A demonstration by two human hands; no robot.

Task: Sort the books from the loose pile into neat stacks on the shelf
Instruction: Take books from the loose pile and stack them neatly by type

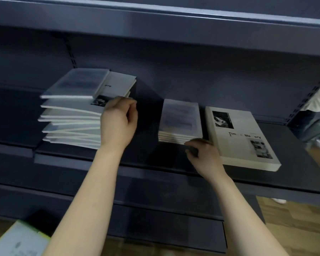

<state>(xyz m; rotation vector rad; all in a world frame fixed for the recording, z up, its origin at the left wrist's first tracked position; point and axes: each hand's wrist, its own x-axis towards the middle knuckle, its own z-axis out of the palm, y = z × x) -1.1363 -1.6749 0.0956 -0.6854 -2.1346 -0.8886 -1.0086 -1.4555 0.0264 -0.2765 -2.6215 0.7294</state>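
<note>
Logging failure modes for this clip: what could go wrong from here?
1. The loose pile is fanned and skewed. If the left hand at its right edge pulls one book, others could slide toward the front of the shelf.
2. The right hand is at the front corner of the small stack. A nudge may skew it into the large book beside it.
Either grip is too blurred to confirm.
</note>
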